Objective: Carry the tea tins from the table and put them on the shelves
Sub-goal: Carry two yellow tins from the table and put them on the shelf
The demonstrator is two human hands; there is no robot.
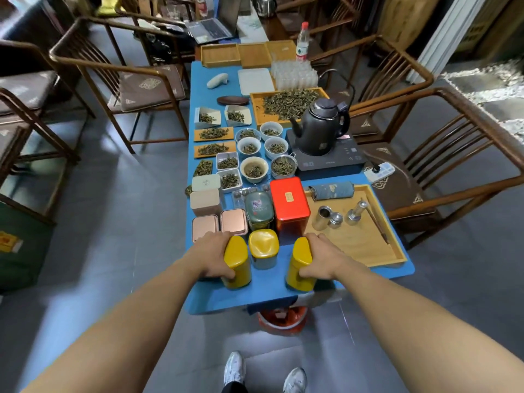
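Beside the middle yellow tin (263, 248), each hand, left hand (212, 255) and right hand (323, 258), clamps an upright yellow tin: left tin (238, 265), right tin (299, 268).

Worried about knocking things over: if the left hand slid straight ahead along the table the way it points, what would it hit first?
Probably the two pink square tins right beyond the left hand, which grips a yellow tin. Depth is hard to judge, but they look very close.
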